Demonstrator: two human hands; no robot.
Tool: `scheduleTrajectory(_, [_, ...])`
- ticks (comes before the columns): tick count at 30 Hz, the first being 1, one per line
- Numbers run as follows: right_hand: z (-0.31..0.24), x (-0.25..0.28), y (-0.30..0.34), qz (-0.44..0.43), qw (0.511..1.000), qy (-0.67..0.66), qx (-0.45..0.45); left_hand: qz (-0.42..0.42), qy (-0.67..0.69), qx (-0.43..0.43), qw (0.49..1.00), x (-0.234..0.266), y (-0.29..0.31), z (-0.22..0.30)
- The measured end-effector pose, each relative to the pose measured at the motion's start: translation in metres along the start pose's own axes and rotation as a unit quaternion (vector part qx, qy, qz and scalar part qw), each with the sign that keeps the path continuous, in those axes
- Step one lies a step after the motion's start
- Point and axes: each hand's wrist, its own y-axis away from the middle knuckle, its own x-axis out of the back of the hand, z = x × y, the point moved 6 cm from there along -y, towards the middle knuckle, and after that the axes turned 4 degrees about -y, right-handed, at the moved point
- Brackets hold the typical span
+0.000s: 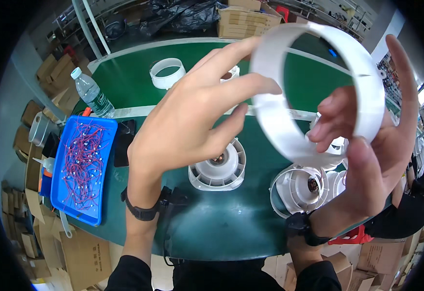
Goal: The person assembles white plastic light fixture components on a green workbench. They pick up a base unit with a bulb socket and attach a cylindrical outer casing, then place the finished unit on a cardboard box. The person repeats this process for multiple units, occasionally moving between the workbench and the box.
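Note:
A white plastic ring (369, 92) is raised above the table, slightly blurred. My right hand (379, 160) grips its right side, thumb outside the wall and several fingers reaching inside the loop; the index finger points up. At the ring's left wall, my left hand (182, 111) has its fingers spread, with fingertips at the wall and the thumb apart from it. Beneath the left hand stands a round white fan-like housing (216, 167) with ribs and a copper-coloured centre, partly covered by the hand. More white housings (299, 186) sit below my right hand, partly hidden.
A blue tray (102, 194) of red wires lies at the left, beside a dark flat object (124, 143) and a water bottle (93, 92). Another white ring (167, 73) rests on the far green table. Cardboard boxes (83, 254) stand on the floor. Someone in dark clothes (401, 218) is at the right.

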Motion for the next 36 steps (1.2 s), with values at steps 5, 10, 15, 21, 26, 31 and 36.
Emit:
scheduleTrajectory(5, [-0.002,-0.019,0.002,0.096,0.995,0.012,-0.03,0.065,-0.029,-0.03,0.997,0.014,-0.01,0.008])
scheduleTrajectory(10, [0.004,-0.022,-0.003,0.001,0.995,0.014,0.095,0.025,0.164,0.089,0.982,0.0,-0.002,-0.002])
scheduleTrajectory(15, [-0.011,-0.031,0.006,-0.043,0.979,0.115,0.163,0.001,0.151,0.069,0.986,-0.023,0.0,0.012])
scheduleTrajectory(21, [-0.015,-0.031,0.01,-0.019,0.981,0.096,0.168,0.125,0.19,0.065,0.972,-0.014,0.001,0.016])
scheduleTrajectory(26, [-0.018,-0.037,0.012,-0.028,0.983,0.089,0.16,0.135,0.216,0.09,0.963,-0.002,-0.001,0.015])
scheduleTrajectory(31, [-0.019,-0.04,0.015,-0.029,0.986,0.081,0.145,0.099,0.175,0.062,0.978,0.001,-0.001,0.02])
scheduleTrajectory(36, [-0.019,-0.034,0.007,-0.047,0.977,0.063,0.198,0.085,0.128,0.002,0.988,-0.008,-0.002,0.023])
